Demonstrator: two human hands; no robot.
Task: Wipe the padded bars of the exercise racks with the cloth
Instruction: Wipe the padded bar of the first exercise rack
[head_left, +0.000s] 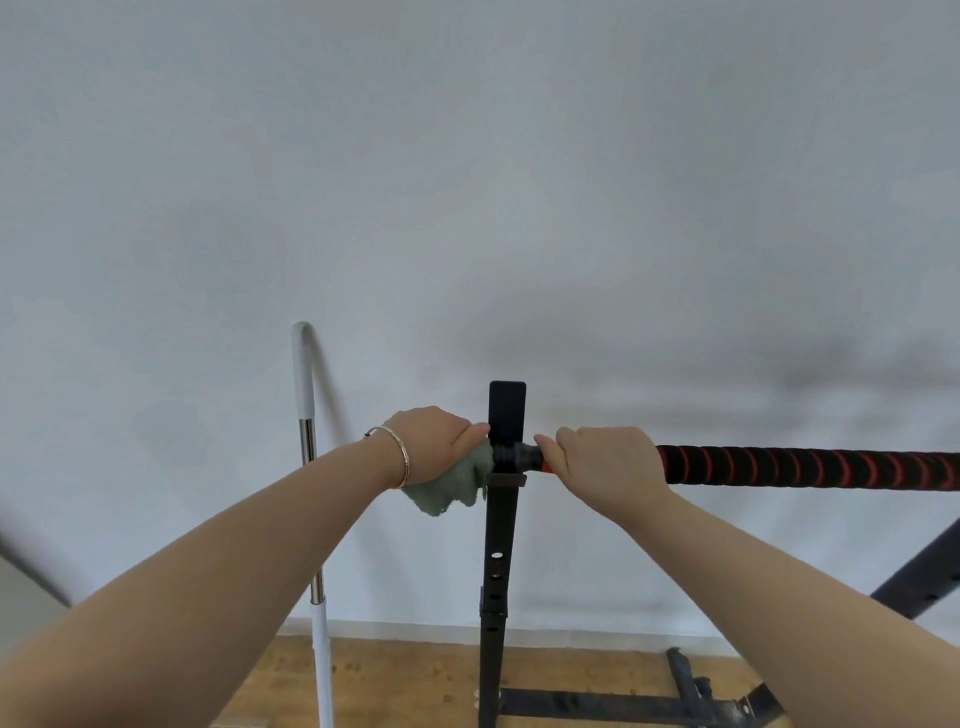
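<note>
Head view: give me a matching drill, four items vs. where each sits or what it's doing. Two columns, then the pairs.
Items:
1. cloth
2. right hand
3. pole
4. upright

States:
A. leans on the wall, left of the rack
B. stands between the two hands
C. bunched under the left hand, at the bar's end
D. wrapped over the padded bar, right of the post

Pairs: 1-C, 2-D, 3-A, 4-B

crumpled green cloth (453, 480) bunched against level black-and-red padded bar (810, 467).
</note>
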